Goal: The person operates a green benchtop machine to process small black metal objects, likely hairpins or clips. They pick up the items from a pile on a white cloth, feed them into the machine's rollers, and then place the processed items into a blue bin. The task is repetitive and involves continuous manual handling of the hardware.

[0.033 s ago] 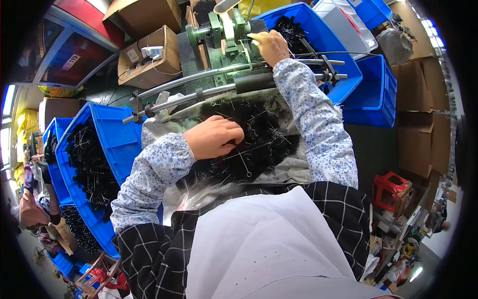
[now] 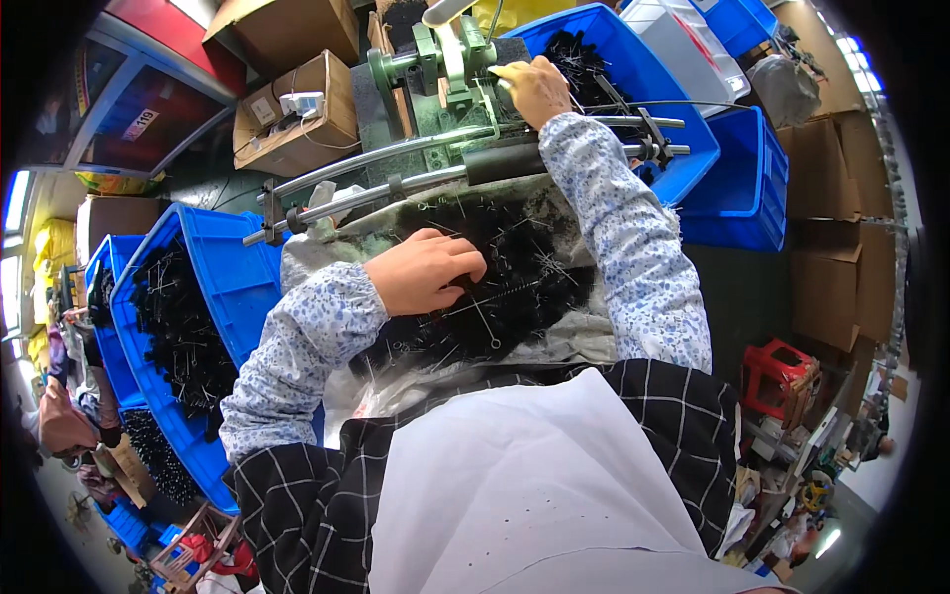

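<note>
My left hand (image 2: 427,272) is closed, palm down, over a pile of black bristle and thin wires on a stained cloth (image 2: 574,342). At its fingertips is a wire with a ring end (image 2: 483,319), which slants toward me. A thin twisted-wire brush (image 2: 515,294) lies beside it. My right hand (image 2: 539,91) reaches to the right side of a green machine (image 2: 455,74), its fingers pinched together by the machine's working part. Yellowish covers show on those fingertips. What they pinch is too small to make out.
Two metal rails (image 2: 396,188) cross in front of the machine. A blue bin (image 2: 213,267) of black brushes stands at left, another blue bin (image 2: 683,129) at right. Cardboard boxes (image 2: 297,119) sit behind on the left. A red stool (image 2: 780,378) is at lower right.
My right hand and forearm have shifted very slightly left. My left hand stays in nearly the same place over the pile.
</note>
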Tool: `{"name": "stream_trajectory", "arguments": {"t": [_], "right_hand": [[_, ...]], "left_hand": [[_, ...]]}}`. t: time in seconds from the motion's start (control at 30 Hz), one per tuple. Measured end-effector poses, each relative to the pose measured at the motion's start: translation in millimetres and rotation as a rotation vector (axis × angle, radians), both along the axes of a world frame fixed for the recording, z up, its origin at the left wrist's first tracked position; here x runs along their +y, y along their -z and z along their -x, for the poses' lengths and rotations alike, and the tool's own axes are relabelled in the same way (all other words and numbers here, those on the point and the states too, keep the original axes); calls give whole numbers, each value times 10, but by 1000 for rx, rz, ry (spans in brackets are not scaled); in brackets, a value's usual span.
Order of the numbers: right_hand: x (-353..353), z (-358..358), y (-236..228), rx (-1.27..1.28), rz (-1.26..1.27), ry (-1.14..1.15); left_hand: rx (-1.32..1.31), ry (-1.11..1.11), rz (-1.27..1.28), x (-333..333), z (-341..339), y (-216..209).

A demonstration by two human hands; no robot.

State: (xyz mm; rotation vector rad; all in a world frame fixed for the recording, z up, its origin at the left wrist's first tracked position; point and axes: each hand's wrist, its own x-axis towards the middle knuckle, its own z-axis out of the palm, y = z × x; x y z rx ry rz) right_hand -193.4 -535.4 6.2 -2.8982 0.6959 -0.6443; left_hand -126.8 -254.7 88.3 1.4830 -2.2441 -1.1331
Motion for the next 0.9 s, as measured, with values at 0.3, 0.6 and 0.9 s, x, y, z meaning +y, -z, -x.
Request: {"name": "stream_trajectory", "arguments": {"t": [0.3, 0.6, 0.9], "right_hand": [[107, 164, 4, 72, 48, 228], [559, -311, -48, 94, 50, 173], [142, 44, 35, -41, 178, 171]], "left_hand": [[387, -255, 47, 95, -181, -150], [383, -272, 141, 16, -127, -316], [249, -363, 235, 158, -286, -413]]}}
